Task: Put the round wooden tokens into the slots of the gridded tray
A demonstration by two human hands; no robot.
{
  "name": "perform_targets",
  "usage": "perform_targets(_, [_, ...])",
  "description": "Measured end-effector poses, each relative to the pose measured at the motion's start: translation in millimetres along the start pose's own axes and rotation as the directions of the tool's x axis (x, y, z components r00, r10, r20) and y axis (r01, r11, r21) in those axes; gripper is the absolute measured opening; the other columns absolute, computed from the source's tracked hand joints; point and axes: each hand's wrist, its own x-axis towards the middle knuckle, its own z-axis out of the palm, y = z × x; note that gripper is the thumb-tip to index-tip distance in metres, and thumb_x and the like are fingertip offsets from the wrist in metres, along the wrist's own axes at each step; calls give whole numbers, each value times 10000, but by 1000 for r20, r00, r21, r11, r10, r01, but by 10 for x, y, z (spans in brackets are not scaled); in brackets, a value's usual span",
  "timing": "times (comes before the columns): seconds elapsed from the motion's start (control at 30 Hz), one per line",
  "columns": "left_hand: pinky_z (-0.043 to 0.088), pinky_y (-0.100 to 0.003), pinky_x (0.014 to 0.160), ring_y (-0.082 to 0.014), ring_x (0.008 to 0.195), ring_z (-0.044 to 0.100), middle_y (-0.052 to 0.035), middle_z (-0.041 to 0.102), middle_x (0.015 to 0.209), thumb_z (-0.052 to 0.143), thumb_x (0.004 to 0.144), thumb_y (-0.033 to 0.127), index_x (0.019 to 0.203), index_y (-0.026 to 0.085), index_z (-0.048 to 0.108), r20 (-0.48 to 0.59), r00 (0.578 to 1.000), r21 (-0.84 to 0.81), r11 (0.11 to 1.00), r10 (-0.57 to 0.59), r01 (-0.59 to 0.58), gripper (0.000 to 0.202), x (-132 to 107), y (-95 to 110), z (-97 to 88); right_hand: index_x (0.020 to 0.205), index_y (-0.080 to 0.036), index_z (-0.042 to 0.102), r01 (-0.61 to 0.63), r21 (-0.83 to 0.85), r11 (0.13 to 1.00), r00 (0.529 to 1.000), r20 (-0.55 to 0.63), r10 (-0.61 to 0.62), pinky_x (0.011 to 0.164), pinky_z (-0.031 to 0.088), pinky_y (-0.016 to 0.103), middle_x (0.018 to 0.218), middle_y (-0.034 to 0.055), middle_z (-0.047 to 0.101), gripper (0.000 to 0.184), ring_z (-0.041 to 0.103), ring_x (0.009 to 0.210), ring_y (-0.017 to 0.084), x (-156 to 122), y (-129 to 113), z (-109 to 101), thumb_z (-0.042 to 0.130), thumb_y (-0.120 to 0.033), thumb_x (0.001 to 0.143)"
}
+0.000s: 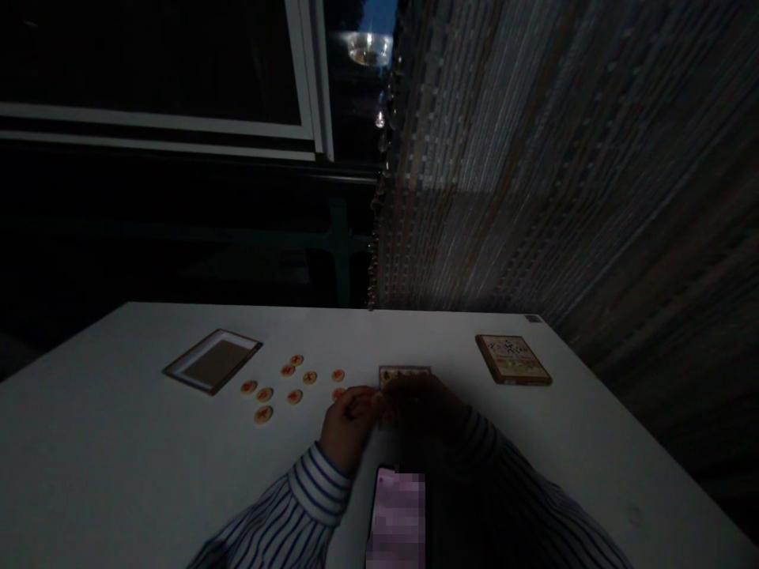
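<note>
My left hand point(347, 431) is closed in a pinch on a round xiangqi piece point(378, 398), at the near left edge of a small box point(405, 369). Dark-marked pieces stand in a row along the box's far side. My right hand point(432, 405) reaches over the box from the right, close to the left fingertips. Deep shadow hides its fingers, so I cannot tell whether it holds anything. Left of the box, several loose xiangqi pieces point(295, 397) with red characters lie face up on the white table point(148, 450).
A shallow open tray point(202, 383) lies at the left. At the right rests a flat box or lid with a printed top point(513, 357). A lit phone point(384, 494) lies between my forearms. Beyond the table's far edge hangs a string curtain point(474, 197).
</note>
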Motion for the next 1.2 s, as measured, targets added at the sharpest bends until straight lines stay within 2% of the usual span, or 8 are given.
perform_targets(0.27, [485, -248, 628, -138, 661, 612, -37, 662, 691, 659, 597, 304, 744, 137, 593, 9, 1000, -17, 999, -27, 28, 232, -17, 28, -16, 839, -170, 622, -9, 54, 998, 999, -37, 11, 618, 441, 230, 768, 28, 662, 186, 591, 683, 129, -25, 139, 89, 514, -287, 744])
perform_targets(0.43, [477, -248, 594, -142, 617, 598, -39, 655, 634, 666, 559, 329, 696, 123, 627, -26, 997, -40, 996, -77, 76, 250, -40, 125, 6, 780, -167, 626, 5, -74, 997, 1000, 10, -4, 588, 427, 216, 729, 24, 662, 137, 586, 658, 129, -7, 36, 18, 536, -254, 724])
perform_targets(0.63, [468, -246, 609, -141, 635, 591, -40, 665, 681, 634, 607, 342, 767, 127, 653, 48, 992, -124, 984, -120, 125, 269, -41, 113, 3, 763, -145, 623, 41, -191, 981, 999, 20, -38, 562, 415, 210, 712, 46, 652, 200, 574, 628, 124, 10, -5, -9, 469, -273, 777])
perform_targets(0.73, [470, -253, 646, -145, 670, 600, -39, 670, 727, 631, 625, 331, 807, 133, 648, 80, 988, -198, 970, -129, 142, 269, -33, 43, -7, 819, -150, 616, 49, -124, 991, 998, 39, -44, 561, 420, 202, 738, 41, 652, 223, 578, 647, 118, 5, 21, 4, 440, -285, 799])
perform_targets(0.87, [478, -260, 651, -154, 686, 605, -47, 671, 746, 641, 615, 321, 813, 126, 646, 55, 989, -200, 969, -138, 146, 279, -33, 8, -21, 881, -171, 605, 75, -22, 997, 995, 68, -73, 578, 425, 195, 770, 23, 652, 225, 582, 681, 110, -6, -24, -16, 433, -293, 805])
perform_targets(1.03, [481, -249, 645, -153, 693, 603, -48, 676, 755, 638, 612, 336, 811, 125, 651, 17, 992, -136, 982, -128, 129, 290, -33, 49, -30, 843, -188, 614, 141, -222, 965, 990, 57, -131, 602, 406, 211, 768, 21, 646, 166, 570, 695, 126, 3, -130, -48, 506, -274, 751])
perform_targets(1.2, [484, -258, 671, -158, 714, 608, -37, 677, 758, 639, 610, 338, 803, 136, 649, 16, 989, -152, 978, -145, 146, 280, -20, 9, -33, 812, -195, 615, 154, -376, 914, 983, -32, -179, 629, 397, 229, 769, 39, 639, 222, 561, 712, 136, -3, -100, -5, 457, -349, 786])
